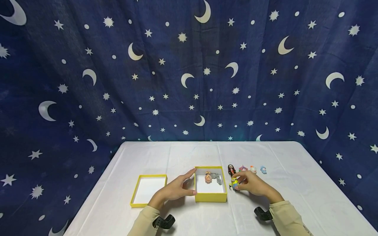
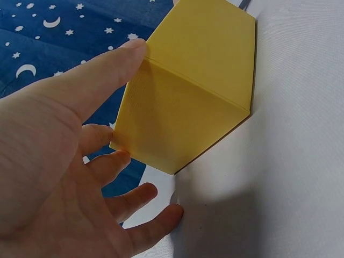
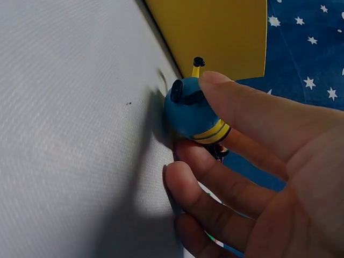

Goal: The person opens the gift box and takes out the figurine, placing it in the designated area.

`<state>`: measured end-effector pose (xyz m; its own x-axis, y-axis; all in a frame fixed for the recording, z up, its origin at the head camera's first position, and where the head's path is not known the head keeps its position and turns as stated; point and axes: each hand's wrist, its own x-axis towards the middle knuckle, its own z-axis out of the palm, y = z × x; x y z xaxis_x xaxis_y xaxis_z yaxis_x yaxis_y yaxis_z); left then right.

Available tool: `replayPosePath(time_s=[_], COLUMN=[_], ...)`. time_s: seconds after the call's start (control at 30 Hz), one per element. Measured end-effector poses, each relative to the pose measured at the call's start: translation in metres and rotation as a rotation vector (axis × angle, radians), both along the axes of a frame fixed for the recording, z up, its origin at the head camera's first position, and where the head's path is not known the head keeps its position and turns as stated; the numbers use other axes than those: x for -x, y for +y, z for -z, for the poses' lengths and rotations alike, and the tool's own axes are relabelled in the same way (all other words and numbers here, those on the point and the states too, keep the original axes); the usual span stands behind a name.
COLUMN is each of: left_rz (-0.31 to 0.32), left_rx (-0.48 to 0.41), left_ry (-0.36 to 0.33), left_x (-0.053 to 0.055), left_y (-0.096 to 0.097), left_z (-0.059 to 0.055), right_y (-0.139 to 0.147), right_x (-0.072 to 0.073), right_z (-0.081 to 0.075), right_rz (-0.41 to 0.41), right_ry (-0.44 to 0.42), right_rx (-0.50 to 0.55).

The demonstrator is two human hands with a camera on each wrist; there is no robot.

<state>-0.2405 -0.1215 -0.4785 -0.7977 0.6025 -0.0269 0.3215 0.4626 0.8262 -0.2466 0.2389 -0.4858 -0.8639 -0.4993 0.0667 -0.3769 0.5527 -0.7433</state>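
Observation:
In the head view my left hand spans the left side of an open yellow box, thumb at the front corner and index finger at the back one. The other fingers are spread beside the box wall in the left wrist view. Inside the box lie an orange-pink figurine and a grey figurine. Right of the box, my right hand pinches a Minion figurine between thumb and fingers, close over the white tablecloth. Its blue underside and black feet face the right wrist camera.
Left of my left hand lies the yellow-rimmed box lid, white inside up. Behind my right hand stand a dark-haired doll, a pink-purple figurine, a white round figurine and a blue figurine. A star-patterned curtain hangs behind the table.

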Motion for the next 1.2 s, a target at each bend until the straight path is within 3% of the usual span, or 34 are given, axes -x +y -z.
replayPosePath(time_s=[0.57,1.2], left_rz=[-0.008,-0.008], left_rx=[-0.007,0.0], left_ry=[-0.012,-0.006], left_x=[-0.0004,0.0], left_y=[0.0008,-0.0003], left_z=[-0.0017,0.0006], right_y=[-0.0026,0.0014], right_x=[-0.0006,-0.0003], right_z=[0.0029,0.0004], right_rz=[0.052,0.032], right_ry=[0.001,-0.002], right_rx=[-0.054,-0.034])
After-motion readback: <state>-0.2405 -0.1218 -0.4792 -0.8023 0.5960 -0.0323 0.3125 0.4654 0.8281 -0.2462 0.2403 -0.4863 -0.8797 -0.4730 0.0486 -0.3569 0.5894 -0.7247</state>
